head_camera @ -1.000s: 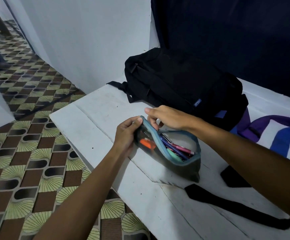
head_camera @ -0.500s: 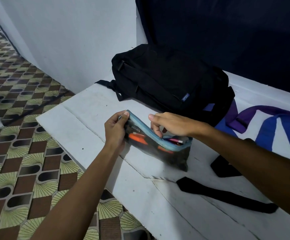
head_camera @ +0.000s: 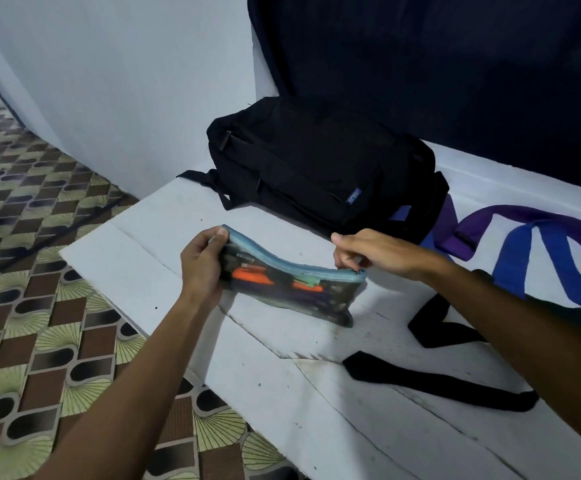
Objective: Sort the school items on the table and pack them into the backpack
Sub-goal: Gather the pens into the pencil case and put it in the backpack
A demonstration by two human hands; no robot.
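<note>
The left hand is gripping one end of the pencil pouch, fingers curled round its corner, while the right hand is pinching what looks like the zip pull at the opposite end, where the blue zipper band is running out. To finish the closing cleanly, the person is best keeping the pouch pulled taut between both hands so the slider seats fully and nothing inside snags. The pouch is hanging between the hands just over the white table, a dark, see-through sleeve sagging in the middle, with orange, green and purple items showing through its side. Beyond the hands the black backpack is lying on its side, apparently zipped, with its straps trailing past the right forearm.
</note>
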